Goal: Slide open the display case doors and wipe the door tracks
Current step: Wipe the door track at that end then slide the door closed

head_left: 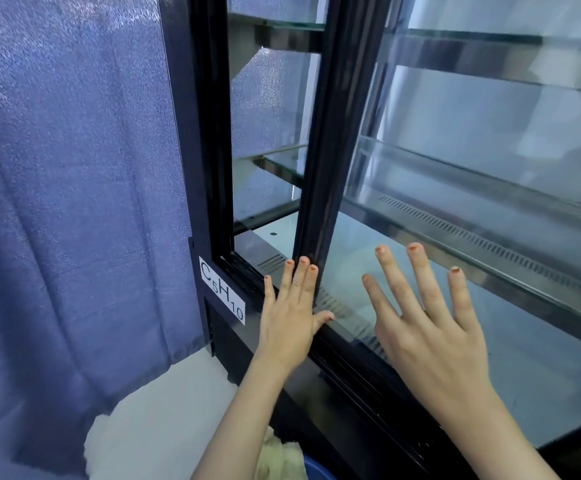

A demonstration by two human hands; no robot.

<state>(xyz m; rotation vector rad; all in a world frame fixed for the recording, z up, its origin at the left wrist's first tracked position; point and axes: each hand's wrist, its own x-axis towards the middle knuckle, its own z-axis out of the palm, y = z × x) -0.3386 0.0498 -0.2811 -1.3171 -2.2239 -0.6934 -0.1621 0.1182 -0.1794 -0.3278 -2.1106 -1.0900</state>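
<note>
A black-framed glass display case fills the right side. Its sliding door (320, 168) stands partly open, leaving a narrow gap at the case's left end. My left hand (291, 313) lies flat against the door's black vertical edge near the bottom, fingers straight up, thumb on the glass side. My right hand (424, 313) presses flat on the door glass (490, 358) with fingers spread. Neither hand holds anything. The black bottom door track (247, 271) shows in the gap and runs on below my hands. A pale yellowish cloth (284, 455) lies at the bottom edge, under my left forearm.
A blue curtain (74, 168) hangs to the left of the case. A white label reading C5H10 (222, 294) sticks on the frame's lower left corner. Glass shelves (275, 157) and a metal vent strip (472, 237) sit inside. A blue rim (317, 471) shows beside the cloth.
</note>
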